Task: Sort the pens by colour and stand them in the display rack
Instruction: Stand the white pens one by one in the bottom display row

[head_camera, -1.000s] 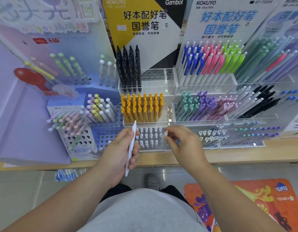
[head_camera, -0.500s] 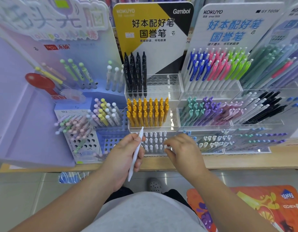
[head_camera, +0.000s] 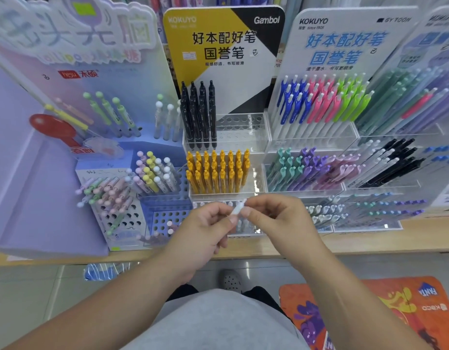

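A white pen (head_camera: pixel 238 207) is held between both hands in front of the lowest tier of the clear display rack (head_camera: pixel 258 173). My left hand (head_camera: pixel 203 233) grips its lower barrel; most of the pen is hidden in the fist. My right hand (head_camera: pixel 276 221) pinches the pen's upper end with thumb and fingertips. Behind the hands stand white pens (head_camera: pixel 241 224) in the bottom row, yellow pens (head_camera: pixel 218 173) in the middle row and black pens (head_camera: pixel 199 114) in the top row, next to several free holes (head_camera: pixel 241 122).
A blue perforated stand (head_camera: pixel 165 215) with pastel pens (head_camera: pixel 155 173) is on the left. Racks of blue, pink, green, teal and purple pens (head_camera: pixel 319 104) fill the right. All rest on a wooden shelf (head_camera: pixel 369 238). An orange floor mat (head_camera: pixel 385 314) lies below right.
My right hand left the bottom row of white pens and came to the pen in my left hand, now pinching its top. The left hand lifted the pen slightly toward the middle.
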Tool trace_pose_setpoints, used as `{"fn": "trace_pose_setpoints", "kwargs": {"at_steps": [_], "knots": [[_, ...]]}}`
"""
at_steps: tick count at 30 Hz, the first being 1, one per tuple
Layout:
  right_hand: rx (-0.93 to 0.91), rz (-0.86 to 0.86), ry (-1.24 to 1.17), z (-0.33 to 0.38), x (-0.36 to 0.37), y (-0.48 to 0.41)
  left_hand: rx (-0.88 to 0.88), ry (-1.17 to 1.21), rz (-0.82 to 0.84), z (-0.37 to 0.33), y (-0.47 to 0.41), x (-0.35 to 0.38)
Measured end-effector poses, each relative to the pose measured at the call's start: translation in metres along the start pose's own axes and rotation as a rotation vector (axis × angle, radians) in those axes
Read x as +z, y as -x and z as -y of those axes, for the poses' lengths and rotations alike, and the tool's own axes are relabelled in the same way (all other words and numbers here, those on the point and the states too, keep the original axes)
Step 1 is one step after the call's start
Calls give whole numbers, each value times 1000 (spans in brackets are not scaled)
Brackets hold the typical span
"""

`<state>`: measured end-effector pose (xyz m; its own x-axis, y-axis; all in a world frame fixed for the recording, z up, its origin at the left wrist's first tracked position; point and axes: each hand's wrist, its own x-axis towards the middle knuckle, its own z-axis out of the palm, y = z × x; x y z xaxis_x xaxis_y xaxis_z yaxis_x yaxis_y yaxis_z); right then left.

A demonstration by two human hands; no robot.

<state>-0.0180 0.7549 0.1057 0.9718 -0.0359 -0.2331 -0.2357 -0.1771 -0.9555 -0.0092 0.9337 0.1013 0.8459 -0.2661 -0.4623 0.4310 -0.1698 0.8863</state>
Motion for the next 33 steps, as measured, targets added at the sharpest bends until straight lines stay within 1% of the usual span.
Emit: {"fn": "trace_pose_setpoints", "kwargs": {"at_steps": [1, 5, 9, 11, 13, 15, 16, 18, 20, 23, 27, 33], "knots": [[9, 15, -47, 3, -1, 1, 23, -8, 22, -2, -1, 5], [27, -18, -158, 7, -9, 3, 66, -28, 66, -9, -5, 17], [25, 12, -174, 6, -18, 6, 78, -108, 131, -7, -8, 18], [23, -21, -200, 7, -26, 4, 115, -197, 90, -5, -11, 13], [0, -71, -203, 11, -39, 1, 186, -402, -34, -2, -15, 3], [-58, -120, -107, 14, -53, -4, 276, -677, -179, 3, -18, -13], [-87, -148, -35, 14, -58, -7, 309, -796, -224, 8, -21, -22], [-126, -200, 99, 10, -62, -13, 319, -968, -256, 17, -24, -36], [-155, -216, 215, 4, -59, -20, 292, -1054, -259, 24, -26, -46], [-223, -203, 400, -10, -45, -27, 233, -1081, -242, 29, -28, -52], [-306, -194, 621, -29, -30, -33, 201, -1040, -180, 31, -28, -56], [-370, -148, 771, -50, -19, -42, 188, -1022, -174, 33, -30, -62]]}}
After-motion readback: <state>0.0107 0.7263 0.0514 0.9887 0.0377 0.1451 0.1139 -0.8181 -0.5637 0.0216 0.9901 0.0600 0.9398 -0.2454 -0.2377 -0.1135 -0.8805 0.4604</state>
